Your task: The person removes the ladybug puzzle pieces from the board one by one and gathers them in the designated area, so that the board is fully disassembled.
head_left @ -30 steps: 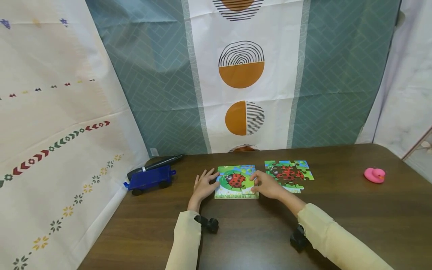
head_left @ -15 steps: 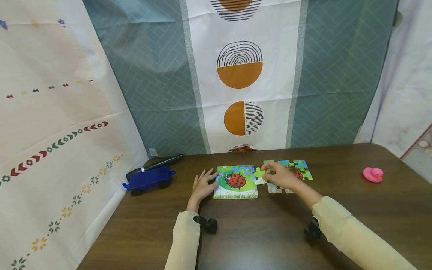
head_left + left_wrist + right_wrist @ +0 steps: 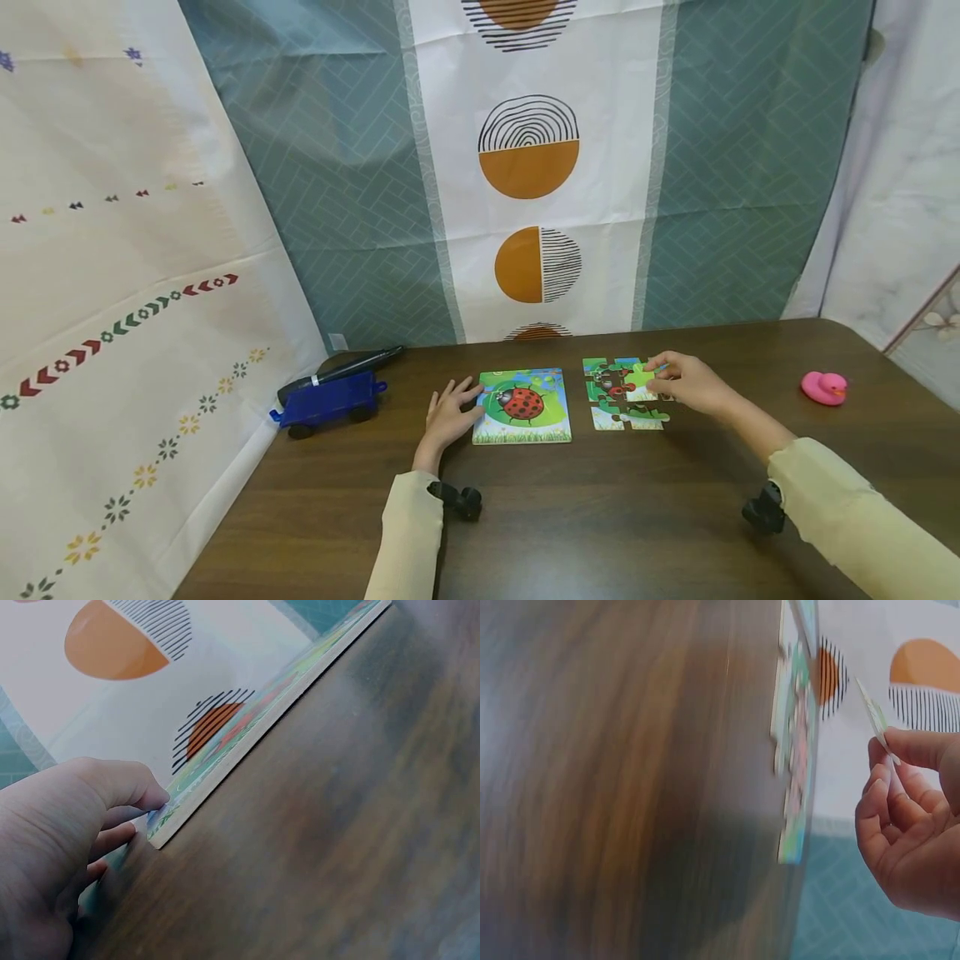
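Observation:
A square ladybug picture board (image 3: pixel 522 406) lies flat on the brown table. My left hand (image 3: pixel 447 417) rests at its left side, fingers spread and fairly straight; in the left wrist view the thumb (image 3: pixel 142 787) touches the board's near corner. Right of the board, my right hand (image 3: pixel 692 383) pinches a green and white jigsaw piece (image 3: pixel 640 381) between thumb and fingers. The right wrist view shows that piece (image 3: pixel 874 712) held up on edge, apart from the tabletop. Beneath it lie several ladybug jigsaw pieces (image 3: pixel 607 418) in a loose square, partly covered by hand and piece.
At the far left stand a blue toy cart (image 3: pixel 328 402) and a black marker-like stick (image 3: pixel 356 365) behind it. A pink rubber duck (image 3: pixel 823 388) sits to the right. Patterned curtains (image 3: pixel 360 208) hang along the table's back edge.
My right hand has lifted a jigsaw piece from the board's lower right and carried it rightward over the loose pieces. The left hand has stayed at the board's left side.

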The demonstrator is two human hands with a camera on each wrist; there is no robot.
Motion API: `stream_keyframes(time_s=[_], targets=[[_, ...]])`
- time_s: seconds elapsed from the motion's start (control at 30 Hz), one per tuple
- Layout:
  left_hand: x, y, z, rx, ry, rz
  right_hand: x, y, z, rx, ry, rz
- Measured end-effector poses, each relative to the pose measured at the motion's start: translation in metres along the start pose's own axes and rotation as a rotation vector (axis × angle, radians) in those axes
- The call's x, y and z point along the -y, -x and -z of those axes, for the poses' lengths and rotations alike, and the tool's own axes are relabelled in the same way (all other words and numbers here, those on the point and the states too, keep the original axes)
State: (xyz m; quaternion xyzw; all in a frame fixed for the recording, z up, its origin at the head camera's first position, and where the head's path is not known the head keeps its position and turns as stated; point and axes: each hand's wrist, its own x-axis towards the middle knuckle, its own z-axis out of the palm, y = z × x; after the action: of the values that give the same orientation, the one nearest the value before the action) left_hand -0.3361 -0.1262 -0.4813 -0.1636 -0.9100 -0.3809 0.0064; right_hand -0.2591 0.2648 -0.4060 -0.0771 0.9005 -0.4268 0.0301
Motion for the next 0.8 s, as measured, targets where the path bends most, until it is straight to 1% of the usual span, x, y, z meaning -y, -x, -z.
stream_keyframes(time_s=[0.17, 0.4, 0.63, 0.8], targets=[[0.002, 0.002, 0.001, -0.005, -0.003, 0.005, -0.014, 0.008, 0.017, -0.007, 0.016, -0.015], [0.004, 0.004, 0.000, -0.002, -0.001, 0.009, -0.032, 0.016, 0.030, -0.020, 0.035, -0.040], [0.002, 0.003, -0.002, 0.008, 0.000, 0.005, -0.048, 0.022, 0.036, 0.049, 0.069, -0.054], [0.000, 0.002, -0.001, 0.007, 0.015, 0.005, -0.054, 0.022, 0.035, 0.077, 0.047, -0.062]])
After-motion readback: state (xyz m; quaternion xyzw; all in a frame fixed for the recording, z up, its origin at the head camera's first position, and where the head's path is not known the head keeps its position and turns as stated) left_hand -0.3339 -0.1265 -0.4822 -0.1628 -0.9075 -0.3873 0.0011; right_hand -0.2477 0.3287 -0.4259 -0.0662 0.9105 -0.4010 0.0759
